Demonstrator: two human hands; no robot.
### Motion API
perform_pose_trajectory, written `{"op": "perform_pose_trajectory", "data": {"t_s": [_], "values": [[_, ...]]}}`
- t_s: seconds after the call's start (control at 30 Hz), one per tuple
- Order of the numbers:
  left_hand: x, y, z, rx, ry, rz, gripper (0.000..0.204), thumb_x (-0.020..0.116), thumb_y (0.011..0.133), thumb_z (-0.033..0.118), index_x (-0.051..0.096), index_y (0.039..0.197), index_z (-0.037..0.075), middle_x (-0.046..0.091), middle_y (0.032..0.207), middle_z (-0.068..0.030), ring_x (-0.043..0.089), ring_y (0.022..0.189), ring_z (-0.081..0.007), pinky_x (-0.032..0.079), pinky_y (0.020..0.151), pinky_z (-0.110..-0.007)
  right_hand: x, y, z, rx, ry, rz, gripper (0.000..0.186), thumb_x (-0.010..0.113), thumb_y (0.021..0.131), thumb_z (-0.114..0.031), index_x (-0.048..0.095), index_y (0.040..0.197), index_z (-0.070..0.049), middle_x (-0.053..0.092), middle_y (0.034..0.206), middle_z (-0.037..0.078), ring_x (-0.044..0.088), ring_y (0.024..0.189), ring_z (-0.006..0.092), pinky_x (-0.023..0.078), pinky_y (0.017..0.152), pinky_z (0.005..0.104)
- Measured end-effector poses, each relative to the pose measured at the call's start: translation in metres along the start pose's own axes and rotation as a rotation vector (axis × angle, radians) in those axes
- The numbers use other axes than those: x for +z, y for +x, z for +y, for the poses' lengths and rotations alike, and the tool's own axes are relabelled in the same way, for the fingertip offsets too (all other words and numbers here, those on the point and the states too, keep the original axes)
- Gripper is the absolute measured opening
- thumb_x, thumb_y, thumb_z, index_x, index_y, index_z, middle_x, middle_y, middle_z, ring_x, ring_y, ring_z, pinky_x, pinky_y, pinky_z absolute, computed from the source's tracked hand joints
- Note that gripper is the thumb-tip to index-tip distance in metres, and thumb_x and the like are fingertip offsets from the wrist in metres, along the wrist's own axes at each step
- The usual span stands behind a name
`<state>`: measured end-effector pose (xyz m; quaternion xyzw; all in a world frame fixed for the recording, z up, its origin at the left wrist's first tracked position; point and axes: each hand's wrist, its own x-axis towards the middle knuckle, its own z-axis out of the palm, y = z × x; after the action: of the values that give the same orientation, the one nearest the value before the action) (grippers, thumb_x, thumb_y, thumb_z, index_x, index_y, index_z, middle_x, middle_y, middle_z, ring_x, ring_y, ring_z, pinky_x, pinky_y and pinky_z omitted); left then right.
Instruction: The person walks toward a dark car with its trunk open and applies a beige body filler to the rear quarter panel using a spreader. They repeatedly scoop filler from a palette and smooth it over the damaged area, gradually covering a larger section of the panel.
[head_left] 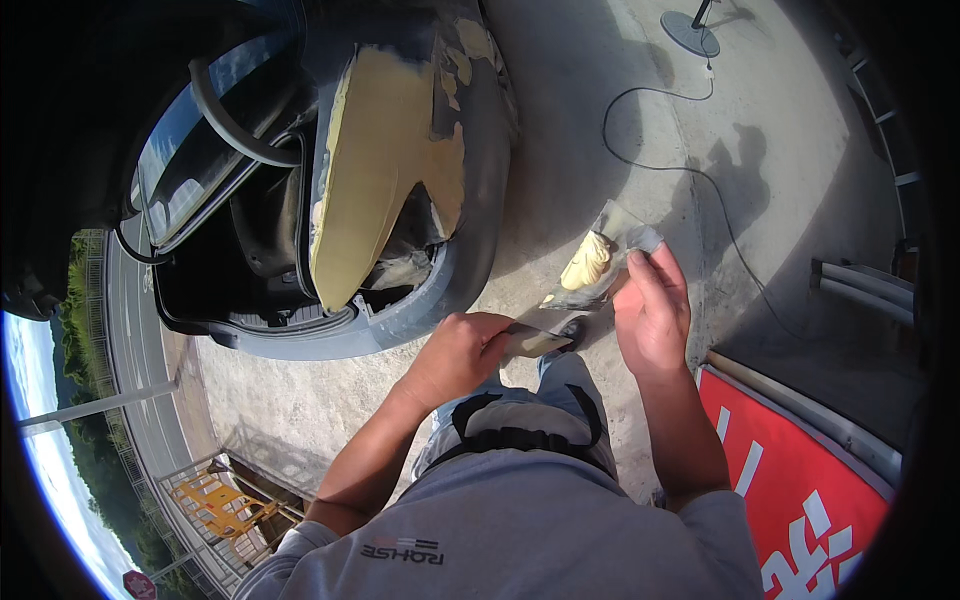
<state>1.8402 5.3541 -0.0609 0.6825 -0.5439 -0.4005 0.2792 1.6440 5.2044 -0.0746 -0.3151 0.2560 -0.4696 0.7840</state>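
My left hand is closed around a flat, thin putty spreader, whose blade points right. My right hand pinches the near edge of a greyish, see-through mixing sheet. On that sheet lies a lump of pale yellow body filler. The two hands are apart, with the spreader below and left of the sheet. Up and to the left is the rear corner of a dark grey car. A broad coat of yellow filler covers its panel, with ragged patches beside it.
The car's raised tailgate shows an open boot at left. A black cable runs over the concrete floor from a round stand base. A red sign board lies at lower right. A yellow barrier stands at lower left.
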Motion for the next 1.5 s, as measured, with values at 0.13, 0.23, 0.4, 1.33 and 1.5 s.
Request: {"op": "perform_pose_trajectory", "data": {"t_s": [0.13,0.23,0.4,1.33,1.5], "values": [[0.02,0.013,-0.004,-0.109,-0.601,0.175,0.011,0.063,0.101,0.008,0.068,0.098,-0.001,0.07,0.088,-0.0083,0.067,0.082,-0.0138,0.057,0.077,-0.032,-0.018,0.031,-0.049,-0.065,-0.154,-0.2,0.024,0.054,0.106,-0.007,0.063,0.126,0.003,0.068,0.114,0.008,0.063,0.106,0.0153,0.048,0.098,0.0349],[0.032,0.027,-0.004,-0.077,-0.963,0.216,0.014,0.061,0.105,0.012,0.066,0.094,0.004,0.069,0.092,-0.0021,0.067,0.089,-0.0101,0.059,0.085,-0.031,-0.021,0.049,-0.069,-0.081,-0.214,-0.314,0.027,0.053,0.107,-0.009,0.062,0.13,0.004,0.068,0.125,0.015,0.066,0.115,0.024,0.053,0.102,0.0432],[0.026,0.06,0.014,-0.076,-1.114,0.297,0.013,0.06,0.105,0.011,0.067,0.095,0.005,0.069,0.088,0.0002,0.068,0.086,-0.0101,0.06,0.086,-0.031,-0.006,0.071,-0.087,0.033,-0.251,-0.639,0.033,0.051,0.107,-0.01,0.06,0.135,0.004,0.063,0.136,0.026,0.064,0.125,0.0362,0.054,0.105,0.0475],[-0.036,0.16,-0.013,-0.213,-0.963,0.659,0.018,0.061,0.105,0.013,0.072,0.109,0.0,0.069,0.091,0.0011,0.062,0.083,-0.006,0.054,0.071,-0.024,0.005,0.271,-0.054,0.128,-1.081,-1.22,0.028,0.053,0.101,-0.006,0.068,0.123,0.003,0.069,0.124,0.016,0.066,0.112,0.0245,0.052,0.095,0.0341],[-0.03,0.183,-0.002,-0.242,-0.918,0.38,0.02,0.057,0.106,0.009,0.07,0.115,-0.002,0.068,0.093,0.0011,0.059,0.085,-0.0059,0.051,0.081,-0.026,0.016,0.32,-0.042,0.563,-0.779,-0.992,0.022,0.046,0.1,-0.014,0.06,0.105,0.001,0.059,0.099,0.006,0.053,0.089,0.015,0.044,0.083,0.0295]]}}
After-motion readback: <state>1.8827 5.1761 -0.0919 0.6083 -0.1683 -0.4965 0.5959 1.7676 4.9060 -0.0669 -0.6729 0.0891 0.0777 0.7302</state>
